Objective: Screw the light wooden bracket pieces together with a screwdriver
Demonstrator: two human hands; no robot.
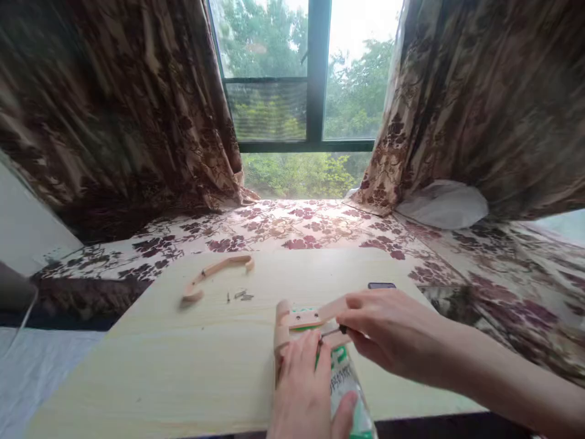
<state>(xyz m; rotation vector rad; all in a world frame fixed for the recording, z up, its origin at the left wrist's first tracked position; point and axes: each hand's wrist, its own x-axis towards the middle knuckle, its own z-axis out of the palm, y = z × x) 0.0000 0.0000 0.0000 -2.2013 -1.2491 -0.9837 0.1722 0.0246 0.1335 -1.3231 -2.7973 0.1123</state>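
My right hand (381, 320) is closed around a screwdriver with a dark handle (342, 330). Its thin shaft points left toward my left hand's fingertips. My left hand (304, 381) presses its fingers down on a pale wooden frame (282, 326) at the table's near edge, partly hiding it. A crosspiece with two dark holes (307, 317) runs off the frame to the right. Under the frame lies a white and green printed packet (346, 381). Where the screwdriver tip rests is hidden by the left fingers.
A curved wooden piece (222, 264) lies at the far left of the light wooden table (183, 366). Near it are several small screws (244, 295). A dark flat object, perhaps a phone (382, 285), sits beyond my right hand. Floral cloth (301, 225) covers the sill behind.
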